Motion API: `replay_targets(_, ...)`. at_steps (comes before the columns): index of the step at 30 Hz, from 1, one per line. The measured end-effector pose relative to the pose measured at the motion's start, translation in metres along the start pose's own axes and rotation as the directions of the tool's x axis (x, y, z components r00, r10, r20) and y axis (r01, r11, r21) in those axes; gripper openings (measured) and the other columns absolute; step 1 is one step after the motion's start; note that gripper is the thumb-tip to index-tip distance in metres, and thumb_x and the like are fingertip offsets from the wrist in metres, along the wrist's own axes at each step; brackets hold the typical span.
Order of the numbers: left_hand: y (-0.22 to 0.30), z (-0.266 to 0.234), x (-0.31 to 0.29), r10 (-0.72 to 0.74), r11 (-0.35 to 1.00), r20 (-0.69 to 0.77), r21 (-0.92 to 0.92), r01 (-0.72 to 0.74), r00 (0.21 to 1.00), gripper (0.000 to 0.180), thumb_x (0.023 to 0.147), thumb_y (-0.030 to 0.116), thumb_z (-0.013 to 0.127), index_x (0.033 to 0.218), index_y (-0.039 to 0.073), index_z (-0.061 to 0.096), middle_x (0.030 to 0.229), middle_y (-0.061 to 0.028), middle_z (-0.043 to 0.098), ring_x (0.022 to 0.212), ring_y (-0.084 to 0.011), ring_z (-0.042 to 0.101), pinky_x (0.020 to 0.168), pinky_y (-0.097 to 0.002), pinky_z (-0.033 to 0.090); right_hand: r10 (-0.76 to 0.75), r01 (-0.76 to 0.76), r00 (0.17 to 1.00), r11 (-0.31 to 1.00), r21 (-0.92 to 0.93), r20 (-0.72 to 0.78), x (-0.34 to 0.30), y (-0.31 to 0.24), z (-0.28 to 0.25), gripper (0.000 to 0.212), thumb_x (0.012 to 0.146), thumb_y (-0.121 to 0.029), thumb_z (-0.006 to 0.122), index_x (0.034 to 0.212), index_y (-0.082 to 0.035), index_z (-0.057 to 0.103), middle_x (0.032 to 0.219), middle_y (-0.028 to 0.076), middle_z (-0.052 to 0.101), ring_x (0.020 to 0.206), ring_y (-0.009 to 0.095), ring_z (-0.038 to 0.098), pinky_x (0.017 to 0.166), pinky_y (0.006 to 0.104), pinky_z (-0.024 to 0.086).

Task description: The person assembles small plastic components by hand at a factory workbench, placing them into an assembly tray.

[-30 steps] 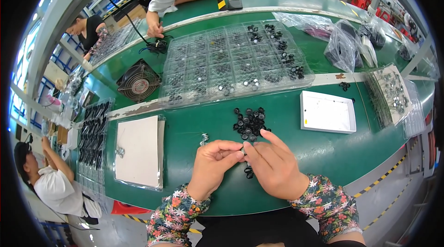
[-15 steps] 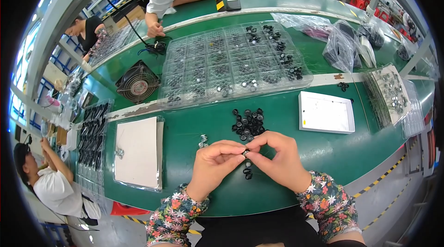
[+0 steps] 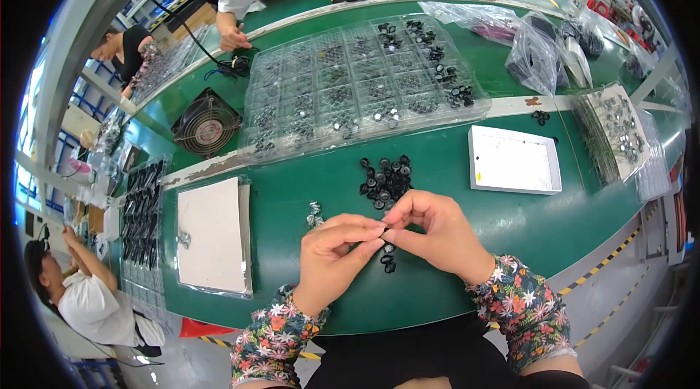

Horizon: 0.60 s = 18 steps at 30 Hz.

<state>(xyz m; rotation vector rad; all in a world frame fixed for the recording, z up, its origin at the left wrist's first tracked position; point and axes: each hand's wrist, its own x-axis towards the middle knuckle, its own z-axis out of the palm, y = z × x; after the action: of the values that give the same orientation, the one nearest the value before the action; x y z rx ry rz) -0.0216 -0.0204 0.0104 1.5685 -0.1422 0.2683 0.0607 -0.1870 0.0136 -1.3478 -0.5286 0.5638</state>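
My left hand (image 3: 337, 258) and my right hand (image 3: 434, 234) meet fingertip to fingertip over the green table (image 3: 306, 177). Between the pinched fingers is a small dark round part (image 3: 384, 231), mostly covered by them. A loose pile of small black round parts (image 3: 385, 180) lies just beyond my hands. Several more black parts (image 3: 390, 263) sit below my fingers, nearer to me. Left of the pile, close to my left hand, is a small cluster of shiny metal parts (image 3: 314, 215).
A clear compartment tray (image 3: 350, 134) with small parts spans the table's far side. A shallow white box (image 3: 514, 161) stands right, a grey board (image 3: 209, 236) left, a black fan (image 3: 208, 123) behind it. Plastic bags (image 3: 536, 61) lie far right. A co-worker's hand (image 3: 233, 37) rests across the table.
The view has shifted slightly, so the table things sit a little higher and further left. My hands stay pinched together, and the part between them has turned so less of it shows.
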Motion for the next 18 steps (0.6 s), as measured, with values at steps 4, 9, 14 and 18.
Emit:
replay_targets(4,-0.002,0.003,-0.002,-0.056,0.996,-0.053,-0.076,0.052,0.997,0.020,0.080,-0.012,0.064,0.097,-0.001,0.068,0.103,-0.0139,0.064,0.094,-0.0180,0.064,0.080,-0.0262,0.054,-0.002,0.001,1.000,0.998,-0.059,-0.017,0.003,0.006,-0.001,0.014,0.079,-0.003,0.070,0.087,0.001,0.059,0.080,0.005,0.064,0.075,0.010,0.063,0.069,0.0238,0.052)
replay_targets(9,-0.010,-0.002,0.001,-0.113,0.981,-0.063,-0.168,0.101,0.992,0.019,0.081,-0.011,0.063,0.098,-0.004,0.066,0.104,-0.0136,0.063,0.095,-0.0183,0.064,0.082,-0.0275,0.054,0.002,0.000,1.000,0.987,-0.163,0.009,0.004,-0.003,0.001,0.010,0.084,-0.001,0.066,0.091,0.003,0.061,0.088,0.004,0.064,0.083,0.010,0.061,0.074,0.0235,0.051)
replay_targets(14,-0.005,0.000,0.006,-0.184,0.936,-0.095,-0.322,0.145,0.978,0.016,0.084,-0.007,0.059,0.099,-0.003,0.064,0.105,-0.0141,0.062,0.090,-0.0211,0.064,0.080,-0.0322,0.055,-0.119,0.110,0.993,0.963,-0.248,-0.024,0.003,-0.002,0.000,0.008,0.082,-0.006,0.067,0.083,0.001,0.065,0.080,0.008,0.068,0.074,0.013,0.065,0.067,0.0258,0.051)
replay_targets(18,-0.008,-0.004,0.005,-0.178,0.916,-0.019,-0.368,0.159,0.984,0.018,0.086,-0.010,0.057,0.102,-0.006,0.063,0.107,-0.0119,0.060,0.093,-0.0184,0.064,0.085,-0.0292,0.054,-0.217,0.190,0.975,0.926,-0.326,-0.048,0.001,-0.002,0.003,0.007,0.080,-0.007,0.067,0.083,0.000,0.067,0.078,0.008,0.067,0.072,0.017,0.066,0.067,0.0275,0.051)
